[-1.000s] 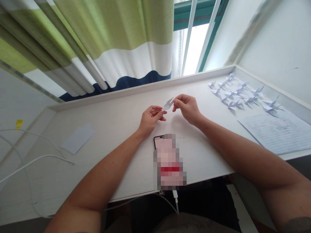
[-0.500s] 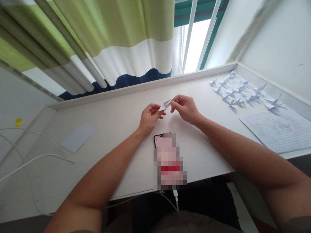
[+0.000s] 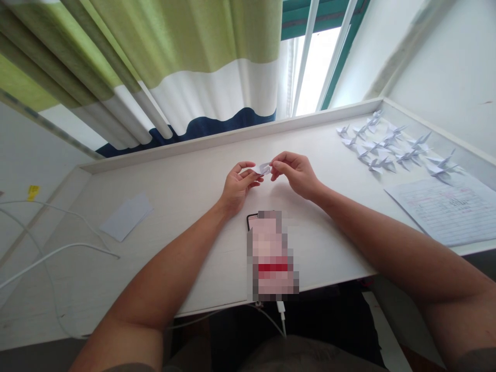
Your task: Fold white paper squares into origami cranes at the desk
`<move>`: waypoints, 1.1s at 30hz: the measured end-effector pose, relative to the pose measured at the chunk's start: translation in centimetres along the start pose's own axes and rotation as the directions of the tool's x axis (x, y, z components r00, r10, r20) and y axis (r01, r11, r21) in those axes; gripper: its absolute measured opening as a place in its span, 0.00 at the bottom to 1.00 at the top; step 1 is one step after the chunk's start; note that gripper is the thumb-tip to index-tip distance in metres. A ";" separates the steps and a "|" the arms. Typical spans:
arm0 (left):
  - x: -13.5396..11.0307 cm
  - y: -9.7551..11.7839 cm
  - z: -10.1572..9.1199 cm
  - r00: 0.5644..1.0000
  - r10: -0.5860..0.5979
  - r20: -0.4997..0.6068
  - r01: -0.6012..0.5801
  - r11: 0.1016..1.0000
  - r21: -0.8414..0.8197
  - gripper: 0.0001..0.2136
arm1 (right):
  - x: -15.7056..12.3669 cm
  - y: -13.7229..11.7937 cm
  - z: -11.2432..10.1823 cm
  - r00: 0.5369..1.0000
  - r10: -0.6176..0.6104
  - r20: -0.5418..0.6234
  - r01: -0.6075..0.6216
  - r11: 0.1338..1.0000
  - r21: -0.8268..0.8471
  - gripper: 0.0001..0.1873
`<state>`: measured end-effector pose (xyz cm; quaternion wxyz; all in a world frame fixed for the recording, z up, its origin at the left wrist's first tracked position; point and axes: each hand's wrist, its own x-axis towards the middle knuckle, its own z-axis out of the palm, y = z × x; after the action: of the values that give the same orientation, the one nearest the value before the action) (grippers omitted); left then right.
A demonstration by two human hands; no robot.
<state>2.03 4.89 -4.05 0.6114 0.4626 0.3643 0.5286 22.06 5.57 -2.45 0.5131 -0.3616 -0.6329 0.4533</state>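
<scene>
Between my hands, above the white desk (image 3: 186,206), is a small piece of folded white paper (image 3: 262,169). My left hand (image 3: 239,185) pinches its left part between thumb and fingers. My right hand (image 3: 292,171) has thumb and forefinger closed on its right end. The fingers partly cover the paper, so its exact folds are hard to make out. Several folded white paper cranes (image 3: 391,142) stand in a group at the far right of the desk.
A phone (image 3: 271,248) with a blurred screen lies below my hands, a white charging cable (image 3: 281,310) plugged in. Blank paper sheets (image 3: 126,217) and a loose white cable (image 3: 58,253) lie at left. A written sheet (image 3: 453,206) is at right, a curtain (image 3: 186,67) behind.
The folded paper has turned to lie flatter and shows less of itself between my fingers. Both hands stay in nearly the same place; the whole view has shifted slightly.
</scene>
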 end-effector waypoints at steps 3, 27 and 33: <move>0.0 -0.1 -0.1 1.000 -0.012 -0.013 0.011 1.000 -0.018 0.21 | 0.2 0.3 -0.1 0.999 0.039 0.005 -0.039 0.999 -0.001 0.12; 0.2 -0.9 0.3 0.988 0.079 -0.131 -0.061 0.989 0.135 0.11 | 0.3 -0.9 -1.0 0.933 0.342 0.115 -0.339 0.940 -0.047 0.23; 0.5 0.1 0.6 0.996 -0.013 -0.086 0.036 0.960 0.279 0.12 | 0.5 -2.9 -1.9 0.860 0.502 0.089 -0.488 0.861 -0.144 0.12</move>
<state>2.64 5.25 -3.77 0.5306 0.5174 0.4663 0.4830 23.84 5.43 0.59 0.3171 -0.5127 -0.5745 0.5537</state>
